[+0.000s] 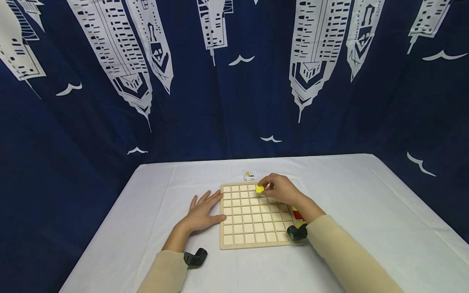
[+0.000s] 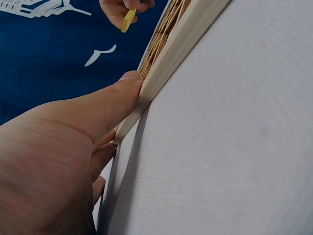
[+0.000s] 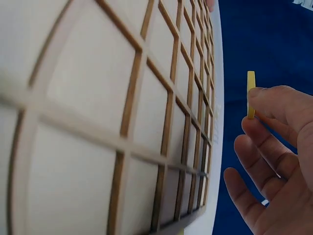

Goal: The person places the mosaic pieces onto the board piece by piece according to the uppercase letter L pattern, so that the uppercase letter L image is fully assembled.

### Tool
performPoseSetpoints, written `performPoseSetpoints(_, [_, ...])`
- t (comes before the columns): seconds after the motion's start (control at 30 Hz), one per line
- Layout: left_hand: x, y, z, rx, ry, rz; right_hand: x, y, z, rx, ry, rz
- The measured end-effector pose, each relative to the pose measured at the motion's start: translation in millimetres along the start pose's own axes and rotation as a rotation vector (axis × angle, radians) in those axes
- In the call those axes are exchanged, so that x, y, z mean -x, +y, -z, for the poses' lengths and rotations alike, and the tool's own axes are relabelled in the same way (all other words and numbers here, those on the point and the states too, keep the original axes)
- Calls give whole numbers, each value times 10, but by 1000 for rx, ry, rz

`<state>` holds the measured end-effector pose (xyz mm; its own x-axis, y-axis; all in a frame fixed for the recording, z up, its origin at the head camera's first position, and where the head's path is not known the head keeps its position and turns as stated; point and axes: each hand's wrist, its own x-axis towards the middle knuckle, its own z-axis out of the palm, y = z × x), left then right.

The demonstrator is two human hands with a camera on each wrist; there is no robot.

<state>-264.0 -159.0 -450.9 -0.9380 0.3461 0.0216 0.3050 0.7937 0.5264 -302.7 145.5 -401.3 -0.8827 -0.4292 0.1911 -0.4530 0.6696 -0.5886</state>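
A wooden grid board [image 1: 246, 210] of square compartments lies on the white table. My right hand [image 1: 280, 189] pinches a thin yellow square tile [image 1: 259, 189] between thumb and fingers, over the board's far right part. The right wrist view shows that tile [image 3: 251, 95] edge-on, raised off the grid. At the board's left side, my left hand [image 1: 201, 213] has its fingers spread, thumb and fingertips touching the frame. In the left wrist view the thumb [image 2: 115, 100] lies along the wooden edge [image 2: 166, 63].
A small printed grid card [image 1: 250, 175] with coloured squares lies just beyond the board. Red and yellow pieces [image 1: 298, 215] sit at the board's right side, partly hidden by the right forearm. A dark blue patterned cloth [image 1: 227, 101] hangs behind the table [image 1: 113, 244].
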Motion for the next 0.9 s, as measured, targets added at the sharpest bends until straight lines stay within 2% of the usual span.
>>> performPoseSetpoints(0.7, [-5, 4, -7, 10, -4, 13, -229, -171, -282, -11, -75, -72])
performPoseSetpoints(0.9, [-12, 8, 0, 7, -5, 16, -273, -195, -368, -5, -64, -105])
